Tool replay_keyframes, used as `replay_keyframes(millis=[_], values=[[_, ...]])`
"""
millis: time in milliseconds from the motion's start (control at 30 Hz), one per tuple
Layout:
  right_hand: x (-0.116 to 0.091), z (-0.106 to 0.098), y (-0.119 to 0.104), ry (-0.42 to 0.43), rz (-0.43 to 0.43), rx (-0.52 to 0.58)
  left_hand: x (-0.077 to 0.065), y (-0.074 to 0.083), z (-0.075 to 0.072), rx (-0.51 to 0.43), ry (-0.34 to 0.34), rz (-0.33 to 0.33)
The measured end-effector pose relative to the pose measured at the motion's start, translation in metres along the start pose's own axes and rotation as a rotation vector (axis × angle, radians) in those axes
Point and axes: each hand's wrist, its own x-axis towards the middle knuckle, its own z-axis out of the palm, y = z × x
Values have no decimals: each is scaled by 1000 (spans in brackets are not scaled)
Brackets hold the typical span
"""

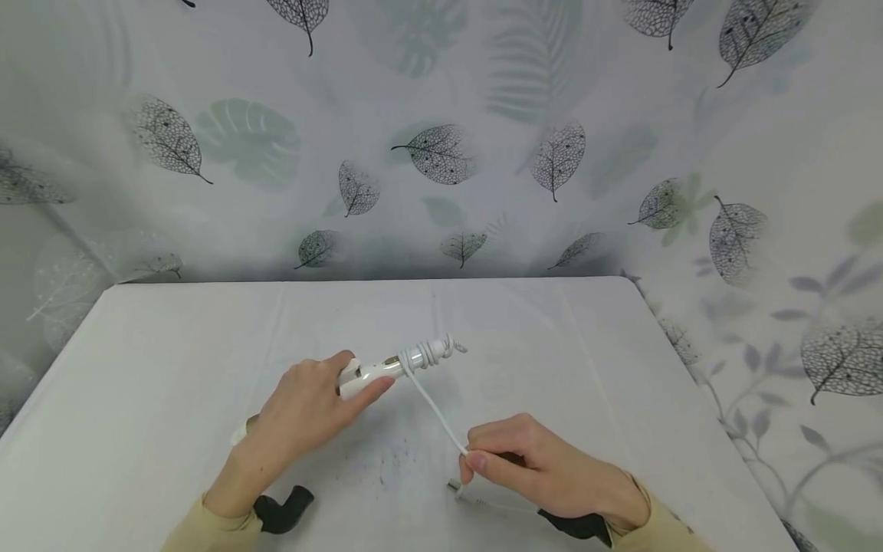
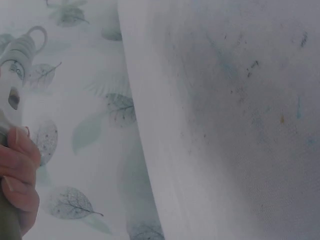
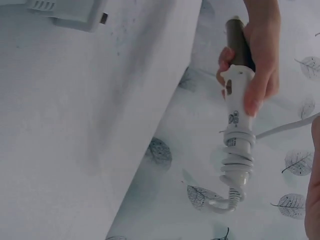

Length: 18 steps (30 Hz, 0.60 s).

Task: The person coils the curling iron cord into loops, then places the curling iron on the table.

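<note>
A white curling iron (image 1: 375, 373) is in my left hand (image 1: 300, 406), which grips it above the table. In the right wrist view its dark barrel (image 3: 240, 42) runs under the left hand (image 3: 262, 55), and the cord (image 3: 237, 162) is coiled round the far end of the handle. From those coils a stretch of cord (image 1: 434, 410) runs taut to my right hand (image 1: 531, 464), whose thumb and forefinger pinch it. A metal-tipped plug (image 1: 454, 485) hangs just below the right fingers. The left wrist view shows the left fingers (image 2: 22, 170) curled round the iron.
The white table (image 1: 172, 345) has dark smudges (image 1: 389, 460) near its middle. A leaf-patterned curtain (image 1: 441, 153) hangs behind and to the right. Black wrist mounts (image 1: 283, 510) sit by both sleeves. A white vented device (image 3: 75, 12) shows in the right wrist view's corner.
</note>
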Motion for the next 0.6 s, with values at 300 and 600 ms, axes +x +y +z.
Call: replay_keyframes(millis=[300,600], values=[[-13,7,21,84,128,92,4,1,3,-34,101,-1],[-18,1,46,103,352,14,4,6,7,-121,152,-19]])
